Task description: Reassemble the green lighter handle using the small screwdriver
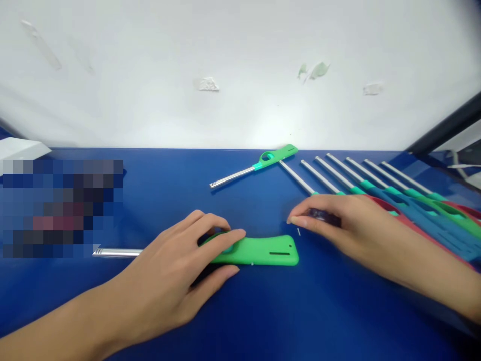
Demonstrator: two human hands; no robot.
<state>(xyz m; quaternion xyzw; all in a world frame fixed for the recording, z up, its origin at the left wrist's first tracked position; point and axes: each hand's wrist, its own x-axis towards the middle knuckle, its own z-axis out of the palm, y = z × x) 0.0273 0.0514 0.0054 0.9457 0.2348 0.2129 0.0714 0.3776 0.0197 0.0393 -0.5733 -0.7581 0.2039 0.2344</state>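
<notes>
A green long-nosed lighter lies flat on the blue table, its metal tube pointing left. My left hand rests on its handle, fingers curled over the trigger end and thumb against its near side. My right hand hovers just right of the lighter's butt end, fingers pinched round a small dark object that I cannot make out. A tiny pale speck lies on the table between the fingertips and the lighter.
Another green lighter lies farther back, tube pointing left. A row of several lighters with green, blue and red handles lies at the right, partly under my right forearm. A pixelated patch covers the left. A white wall stands behind.
</notes>
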